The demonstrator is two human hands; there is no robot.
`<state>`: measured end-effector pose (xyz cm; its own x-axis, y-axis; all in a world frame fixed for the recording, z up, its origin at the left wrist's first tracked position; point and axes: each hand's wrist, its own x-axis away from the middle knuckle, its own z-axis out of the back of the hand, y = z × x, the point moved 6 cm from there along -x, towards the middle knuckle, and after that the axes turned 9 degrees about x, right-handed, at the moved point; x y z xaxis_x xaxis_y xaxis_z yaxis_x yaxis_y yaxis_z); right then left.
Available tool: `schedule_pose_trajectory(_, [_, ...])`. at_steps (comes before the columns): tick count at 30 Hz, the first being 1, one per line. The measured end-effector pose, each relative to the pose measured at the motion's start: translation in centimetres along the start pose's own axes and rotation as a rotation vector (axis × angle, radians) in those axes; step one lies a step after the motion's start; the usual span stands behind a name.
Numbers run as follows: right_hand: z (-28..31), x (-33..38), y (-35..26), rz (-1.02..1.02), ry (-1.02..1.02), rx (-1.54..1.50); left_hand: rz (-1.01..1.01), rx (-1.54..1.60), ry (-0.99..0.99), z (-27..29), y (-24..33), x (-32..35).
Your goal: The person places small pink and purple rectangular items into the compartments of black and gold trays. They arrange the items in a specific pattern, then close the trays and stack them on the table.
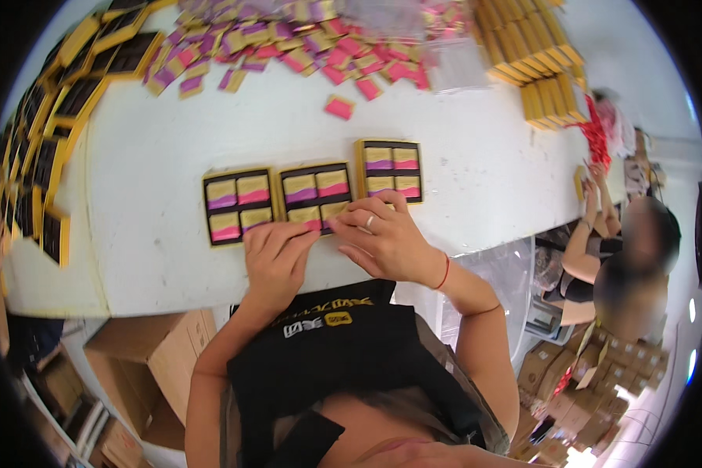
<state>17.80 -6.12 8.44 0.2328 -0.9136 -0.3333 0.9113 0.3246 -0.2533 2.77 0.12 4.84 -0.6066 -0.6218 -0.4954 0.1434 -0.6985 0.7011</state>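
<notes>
Three yellow-edged boxes with dark inserts stand in a row: a left box (207,210), a middle box (281,186) and a right box (359,168). Small gold packets with pink or purple bands fill their compartments. Both hands meet at the near edge of the middle box. My left hand (274,261) is closed, fingertips together beside a gold-and-pink packet (304,216); what they grip, if anything, is hidden. My right hand (390,242), with a ring and a red wrist cord, has its bent fingers on a gold-and-purple packet (334,211) in the near right compartment.
Loose packets (265,39) lie heaped at the far side, near clear plastic bags (456,66). Open dark-lined boxes (74,97) are piled at left; yellow boxes (554,101) are stacked far right. Another person's arm (581,242) reaches in at right. A cardboard carton (144,343) stands below the table.
</notes>
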Motion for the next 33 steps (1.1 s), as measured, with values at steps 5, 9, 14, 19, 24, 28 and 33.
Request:
schedule_pose_trajectory(5, [6.2,-1.2,16.1,-0.332,0.369,0.398,-0.016,0.007,0.009,-0.2,0.1,-0.4])
schedule_pose_trajectory(9, [5.9,-1.4,27.6,-0.651,0.241,0.770,-0.047,0.007,0.021,-0.3,0.2,-0.5])
schedule_pose_trajectory(14, [6.1,-2.2,27.1,-0.761,0.296,0.644,-0.046,0.001,0.034,0.1,0.2,-0.6])
schedule_pose_trajectory(19, [5.0,0.9,12.9,-0.585,0.313,0.302,-0.056,0.072,-0.037,-1.0,1.6,-1.3])
schedule_pose_trajectory(24, [0.9,2.2,6.8,-0.840,0.249,0.282,-0.107,-0.051,-0.290,-4.5,3.4,-3.2])
schedule_pose_trajectory(28, [0.0,3.4,5.9,-0.825,0.231,0.296,-0.077,-0.054,-0.391,-6.0,3.3,-2.6])
schedule_pose_trajectory(33, [-0.9,4.5,6.4,-0.838,0.283,0.162,-0.037,0.011,-0.349,-6.7,2.9,-2.8])
